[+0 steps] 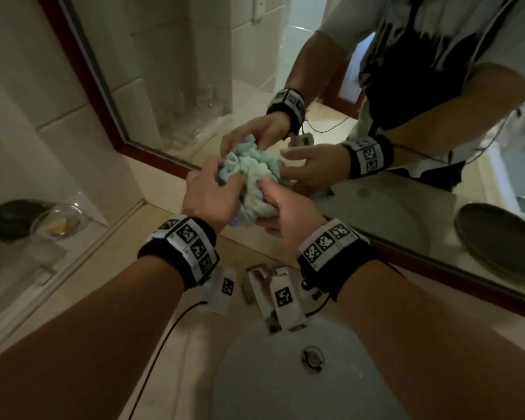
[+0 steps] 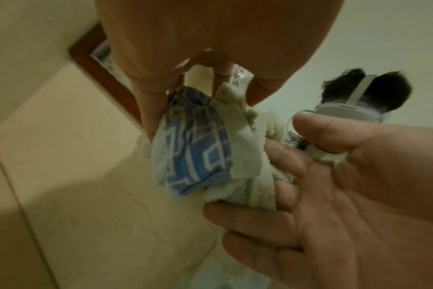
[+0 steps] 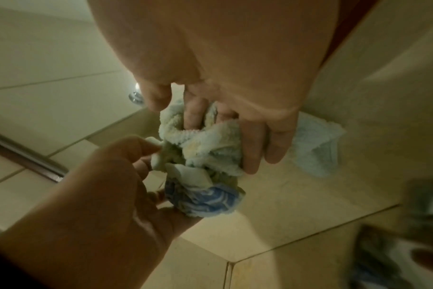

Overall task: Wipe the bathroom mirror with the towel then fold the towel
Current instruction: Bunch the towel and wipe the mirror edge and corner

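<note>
A crumpled pale green-and-white towel (image 1: pixel 252 186) with a blue patterned border (image 2: pixel 198 152) is held up between both hands, close to the lower edge of the mirror (image 1: pixel 179 71). My left hand (image 1: pixel 215 189) grips the towel's left side, its fingers (image 2: pixel 148 117) pinching the fabric by the blue border. On the right side, my right hand (image 1: pixel 282 207) holds the bunch with its fingers (image 3: pixel 193 115) dug into the folds (image 3: pixel 205 152). The mirror, in a red-brown frame (image 1: pixel 103 110), reflects both hands and the towel. The towel's other edges are lost in the bunch.
A white sink basin (image 1: pixel 285 395) with a metal drain (image 1: pixel 312 357) lies below my forearms. A glass dish (image 1: pixel 56 222) and a dark round object (image 1: pixel 6 216) stand on a ledge at the left. The mirror reflects a dark plate (image 1: pixel 503 237) at the right.
</note>
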`<state>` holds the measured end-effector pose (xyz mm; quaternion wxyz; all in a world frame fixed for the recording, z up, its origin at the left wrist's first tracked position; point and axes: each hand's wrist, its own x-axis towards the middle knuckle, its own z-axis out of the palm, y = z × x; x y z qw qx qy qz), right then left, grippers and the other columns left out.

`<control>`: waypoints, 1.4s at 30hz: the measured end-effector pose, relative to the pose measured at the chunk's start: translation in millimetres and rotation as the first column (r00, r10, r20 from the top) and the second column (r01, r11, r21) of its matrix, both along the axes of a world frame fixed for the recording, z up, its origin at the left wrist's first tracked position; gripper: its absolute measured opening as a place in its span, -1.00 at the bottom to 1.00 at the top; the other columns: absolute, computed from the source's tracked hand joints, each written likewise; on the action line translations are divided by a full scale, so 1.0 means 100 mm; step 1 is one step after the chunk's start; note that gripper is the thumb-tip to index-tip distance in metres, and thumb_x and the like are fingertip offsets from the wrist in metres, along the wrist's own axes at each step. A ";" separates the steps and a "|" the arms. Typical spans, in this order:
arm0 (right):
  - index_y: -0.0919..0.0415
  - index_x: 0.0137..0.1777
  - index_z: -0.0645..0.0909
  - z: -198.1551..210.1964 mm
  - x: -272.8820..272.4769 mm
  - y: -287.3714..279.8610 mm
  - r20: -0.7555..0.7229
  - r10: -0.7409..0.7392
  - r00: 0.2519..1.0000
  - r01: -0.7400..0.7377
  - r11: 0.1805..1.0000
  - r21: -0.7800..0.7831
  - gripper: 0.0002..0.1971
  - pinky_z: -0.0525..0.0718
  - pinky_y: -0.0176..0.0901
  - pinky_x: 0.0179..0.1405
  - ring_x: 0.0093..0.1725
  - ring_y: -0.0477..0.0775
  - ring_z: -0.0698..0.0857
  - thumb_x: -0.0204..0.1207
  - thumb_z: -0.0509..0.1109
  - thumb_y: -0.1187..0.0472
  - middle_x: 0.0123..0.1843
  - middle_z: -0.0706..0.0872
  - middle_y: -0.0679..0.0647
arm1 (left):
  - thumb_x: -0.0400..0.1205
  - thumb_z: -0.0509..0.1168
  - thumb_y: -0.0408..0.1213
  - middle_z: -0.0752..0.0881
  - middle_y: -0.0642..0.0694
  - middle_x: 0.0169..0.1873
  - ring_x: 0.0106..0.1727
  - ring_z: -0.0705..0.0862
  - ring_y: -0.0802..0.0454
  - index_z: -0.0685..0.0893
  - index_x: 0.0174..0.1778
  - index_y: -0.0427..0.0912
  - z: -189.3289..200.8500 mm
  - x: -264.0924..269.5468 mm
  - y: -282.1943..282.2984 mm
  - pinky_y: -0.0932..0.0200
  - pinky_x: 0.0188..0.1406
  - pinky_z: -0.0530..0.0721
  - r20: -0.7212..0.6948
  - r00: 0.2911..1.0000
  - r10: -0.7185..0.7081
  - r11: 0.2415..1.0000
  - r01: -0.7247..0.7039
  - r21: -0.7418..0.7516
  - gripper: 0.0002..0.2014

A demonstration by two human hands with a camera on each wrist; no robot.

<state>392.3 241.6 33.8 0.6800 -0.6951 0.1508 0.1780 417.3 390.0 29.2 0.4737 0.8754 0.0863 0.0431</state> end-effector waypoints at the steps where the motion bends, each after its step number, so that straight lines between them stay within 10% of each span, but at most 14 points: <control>1: -0.20 0.05 0.71 0.02 -0.09 -0.12 -0.001 -0.007 1.000 0.007 1.000 0.010 -0.73 0.66 0.05 0.30 0.18 0.09 0.80 0.58 0.31 -0.29 0.20 0.81 -0.12 | 0.58 0.28 0.26 0.57 -0.17 0.15 0.09 0.66 -0.18 0.58 0.18 0.14 -0.01 -0.04 -0.13 -0.01 0.18 0.69 0.009 1.000 -0.023 1.000 0.023 -0.011 -0.63; 8: -0.19 0.27 0.67 0.00 -0.77 -1.23 0.024 -0.167 0.986 0.162 0.978 0.133 -0.79 0.63 -0.23 0.05 0.14 -0.14 0.69 0.74 0.29 0.06 0.15 0.69 -0.25 | 0.60 0.31 0.23 0.48 -0.15 0.15 -0.13 0.63 -0.13 0.58 0.21 0.07 0.02 -0.48 -1.32 -0.03 0.11 0.72 -0.034 0.997 -0.072 0.997 0.072 0.001 -0.61; 15: 0.06 0.26 0.80 -0.10 -1.30 -2.17 0.086 -0.285 0.955 0.259 0.938 0.230 -0.74 0.68 0.07 0.42 0.31 0.03 0.75 0.65 0.42 0.03 0.33 0.78 0.03 | 0.56 0.40 0.13 0.43 -0.12 0.00 -0.05 0.68 -0.34 0.55 0.06 0.01 0.01 -0.97 -2.22 -0.09 0.11 0.72 -0.045 0.998 -0.049 0.995 0.052 0.081 -0.67; 21: -0.13 0.06 0.86 -0.29 -1.96 -3.21 0.140 -0.439 0.887 0.412 0.892 0.185 -0.75 0.60 0.14 0.49 0.35 0.03 0.73 0.45 0.43 0.02 0.32 0.79 -0.02 | 0.53 0.41 0.18 0.37 -0.13 0.07 -0.07 0.61 -0.26 0.45 -0.11 0.13 -0.13 -1.60 -3.44 -0.05 0.15 0.70 -0.118 0.982 -0.144 0.990 0.144 -0.012 -0.69; 28: -0.10 0.10 0.81 -0.28 -2.91 -4.73 0.181 -0.558 0.810 0.557 0.828 0.061 -0.75 0.65 0.01 0.43 0.32 -0.02 0.72 0.70 0.32 0.20 0.31 0.78 -0.02 | 0.58 0.38 0.22 0.39 -0.16 0.09 -0.01 0.62 -0.31 0.47 -0.03 0.17 -0.39 -2.52 -5.15 -0.21 0.10 0.76 -0.268 0.938 -0.218 0.966 0.167 -0.198 -0.70; 36: 0.04 0.60 0.51 -0.24 -3.83 -6.09 0.199 -0.665 0.720 0.681 0.732 -0.019 -0.55 0.54 -0.01 0.53 0.45 -0.03 0.57 0.71 0.34 0.17 0.54 0.55 -0.09 | 0.64 0.34 0.23 0.44 -0.19 0.21 -0.25 0.51 -0.06 0.48 0.14 0.04 -0.32 -3.32 -6.76 0.08 -0.29 0.53 -0.347 0.833 -0.431 0.894 0.344 -0.285 -0.61; 42: 0.05 0.65 0.43 -0.30 -4.08 -6.52 0.106 -0.708 0.698 0.711 0.703 0.008 -0.50 0.53 0.11 0.56 0.48 0.08 0.58 0.71 0.31 0.23 0.59 0.51 0.00 | 0.51 0.48 0.20 0.63 -0.19 0.22 -0.04 0.69 -0.09 0.59 0.16 0.06 -0.40 -3.46 -7.12 0.25 -0.43 0.51 -0.295 0.750 -0.592 0.800 0.503 -0.327 -0.57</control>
